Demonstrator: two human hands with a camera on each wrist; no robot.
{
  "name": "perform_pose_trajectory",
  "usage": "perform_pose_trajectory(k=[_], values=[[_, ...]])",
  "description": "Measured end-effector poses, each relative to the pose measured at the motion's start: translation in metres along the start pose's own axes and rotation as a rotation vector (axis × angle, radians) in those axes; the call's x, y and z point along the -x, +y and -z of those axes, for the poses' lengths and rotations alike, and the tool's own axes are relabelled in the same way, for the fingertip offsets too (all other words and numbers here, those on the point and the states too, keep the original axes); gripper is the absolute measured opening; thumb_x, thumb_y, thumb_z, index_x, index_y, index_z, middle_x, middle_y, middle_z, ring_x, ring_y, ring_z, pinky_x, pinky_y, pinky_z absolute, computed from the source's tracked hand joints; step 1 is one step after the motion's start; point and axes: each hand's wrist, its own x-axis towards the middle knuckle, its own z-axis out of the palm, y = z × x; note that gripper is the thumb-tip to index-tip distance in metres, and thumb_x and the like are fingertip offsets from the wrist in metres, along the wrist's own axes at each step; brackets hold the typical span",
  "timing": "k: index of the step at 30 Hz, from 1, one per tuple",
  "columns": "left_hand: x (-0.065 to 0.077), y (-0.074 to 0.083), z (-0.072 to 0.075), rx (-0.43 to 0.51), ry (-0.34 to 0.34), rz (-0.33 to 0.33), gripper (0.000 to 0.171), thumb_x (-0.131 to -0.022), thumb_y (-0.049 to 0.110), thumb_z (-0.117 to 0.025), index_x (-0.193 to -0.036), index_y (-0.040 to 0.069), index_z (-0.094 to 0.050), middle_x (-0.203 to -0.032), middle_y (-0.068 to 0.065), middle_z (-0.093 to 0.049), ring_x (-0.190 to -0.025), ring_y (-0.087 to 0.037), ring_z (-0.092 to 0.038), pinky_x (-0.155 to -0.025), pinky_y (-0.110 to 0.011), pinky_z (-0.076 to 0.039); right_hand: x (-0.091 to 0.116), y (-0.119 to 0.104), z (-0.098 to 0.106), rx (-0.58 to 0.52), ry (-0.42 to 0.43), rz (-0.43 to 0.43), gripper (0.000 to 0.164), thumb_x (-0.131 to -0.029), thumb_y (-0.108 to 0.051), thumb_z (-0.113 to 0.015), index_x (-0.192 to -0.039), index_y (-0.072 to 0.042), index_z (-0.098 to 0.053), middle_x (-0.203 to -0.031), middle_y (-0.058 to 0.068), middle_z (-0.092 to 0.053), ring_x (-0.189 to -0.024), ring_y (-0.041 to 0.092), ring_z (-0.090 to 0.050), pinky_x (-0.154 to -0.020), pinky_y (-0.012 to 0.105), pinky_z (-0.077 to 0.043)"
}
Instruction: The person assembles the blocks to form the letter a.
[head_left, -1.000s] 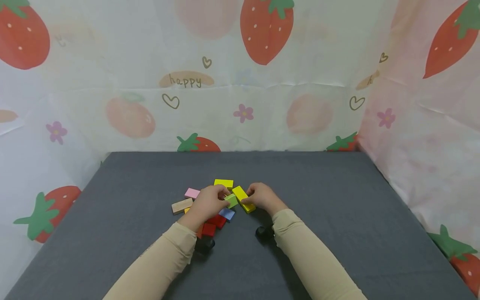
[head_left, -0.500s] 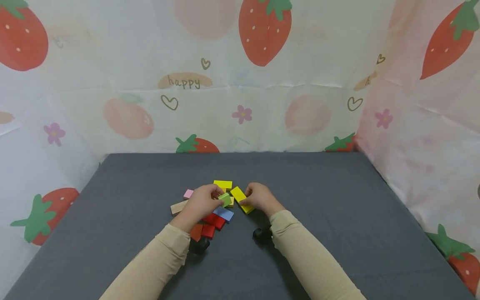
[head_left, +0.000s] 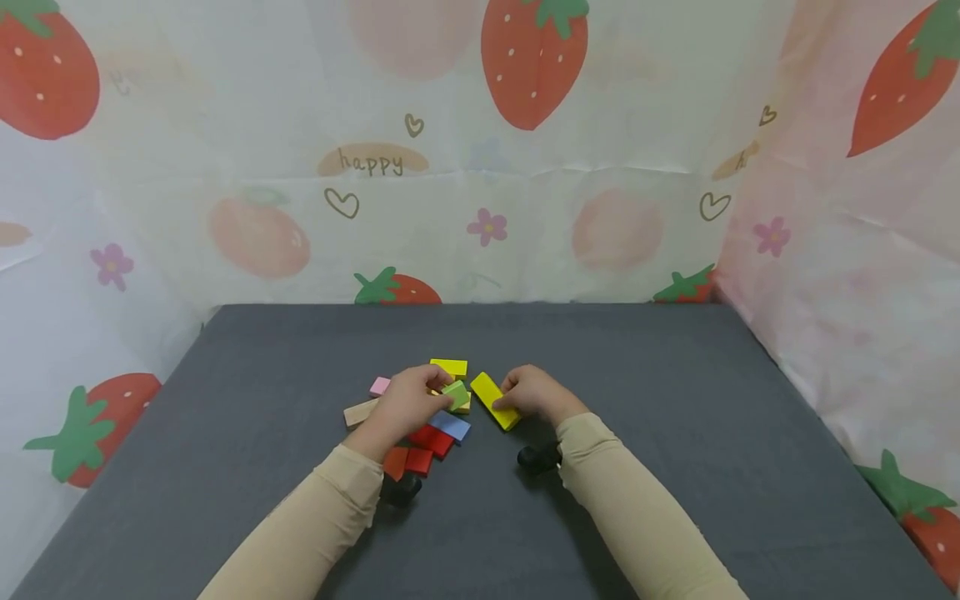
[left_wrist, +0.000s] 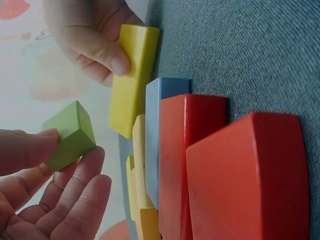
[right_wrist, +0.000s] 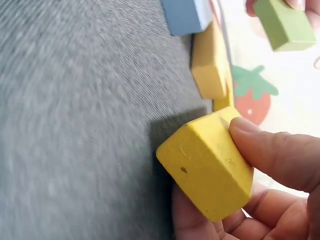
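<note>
Between thumb and fingers, my left hand pinches a small light green block, held above the pile. My right hand grips a long yellow block by its sides, thumb on one face; it lies low, just right of the pile. In the left wrist view, a blue block, a red block and another red block stand close together beneath the green block's level. A pale yellow block sits near the blue one in the right wrist view. The left hand hides part of the pile.
A yellow block lies behind the pile. A pink block, a plain wooden block and an orange block lie at its left. Grey cloth covers the table, with a strawberry-print curtain around it.
The left hand has drawn slightly left with the green block, uncovering more of the blue and pale yellow blocks. The right hand has shifted slightly right with the long yellow block, away from the pile.
</note>
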Motion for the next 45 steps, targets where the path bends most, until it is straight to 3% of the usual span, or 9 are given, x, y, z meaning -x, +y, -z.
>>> perform_pose_trajectory(k=[6,13,21,30,37,45], values=[[-0.002,0.006,-0.004,-0.005,-0.01,-0.009,0.021,-0.082,0.021,-0.068,-0.102,0.016,-0.065,-0.095,-0.001,-0.061,-0.088,-0.018,-0.055,-0.074,-0.03,-0.049,0.007,0.007,0.014,-0.111,0.019,0.002,0.012,-0.081,-0.011,-0.068,-0.086,-0.003,-0.061,-0.093,0.009,-0.059,-0.078,0.02,-0.057,-0.066,0.031,-0.051],[-0.002,0.017,-0.011,0.027,-0.032,-0.069,0.018,-0.082,0.02,-0.068,-0.1,0.017,-0.067,-0.091,0.001,-0.063,-0.081,-0.015,-0.056,-0.071,-0.028,-0.047,0.011,0.021,0.036,-0.138,0.055,-0.004,0.016,-0.082,-0.012,-0.066,-0.095,-0.003,-0.062,-0.101,0.012,-0.058,-0.083,0.023,-0.058,-0.07,0.033,-0.051],[-0.003,0.029,-0.028,0.076,-0.133,-0.1,0.018,-0.084,0.022,-0.066,-0.102,0.017,-0.066,-0.092,0.002,-0.061,-0.083,-0.015,-0.054,-0.074,-0.029,-0.047,0.019,0.036,0.053,-0.161,0.07,-0.021,0.02,-0.086,-0.01,-0.061,-0.103,0.001,-0.06,-0.109,0.015,-0.055,-0.091,0.025,-0.055,-0.071,0.033,-0.051],[-0.004,0.044,-0.059,0.07,-0.248,-0.162,0.017,-0.083,0.022,-0.067,-0.1,0.018,-0.067,-0.089,0.005,-0.06,-0.08,-0.013,-0.053,-0.073,-0.028,-0.046,0.027,0.045,0.063,-0.163,0.099,-0.082,0.022,-0.089,-0.017,-0.058,-0.102,0.0,-0.061,-0.101,0.013,-0.057,-0.081,0.021,-0.054,-0.067,0.032,-0.049],[-0.009,0.054,-0.085,0.104,-0.277,-0.178,0.016,-0.078,0.019,-0.072,-0.093,0.017,-0.066,-0.082,0.006,-0.061,-0.073,-0.011,-0.054,-0.067,-0.025,-0.046,0.032,0.055,0.072,-0.168,0.121,-0.088,0.024,-0.087,-0.02,-0.058,-0.1,0.0,-0.062,-0.097,0.011,-0.059,-0.079,0.021,-0.054,-0.068,0.032,-0.048],[-0.013,0.062,-0.098,0.1,-0.325,-0.179,0.011,-0.078,0.019,-0.072,-0.086,0.016,-0.065,-0.078,0.006,-0.061,-0.069,-0.01,-0.054,-0.063,-0.023,-0.045,0.035,0.063,0.072,-0.228,0.105,-0.095,0.022,-0.087,-0.02,-0.059,-0.097,0.0,-0.063,-0.084,0.006,-0.058,-0.067,0.017,-0.052,-0.063,0.029,-0.046]])
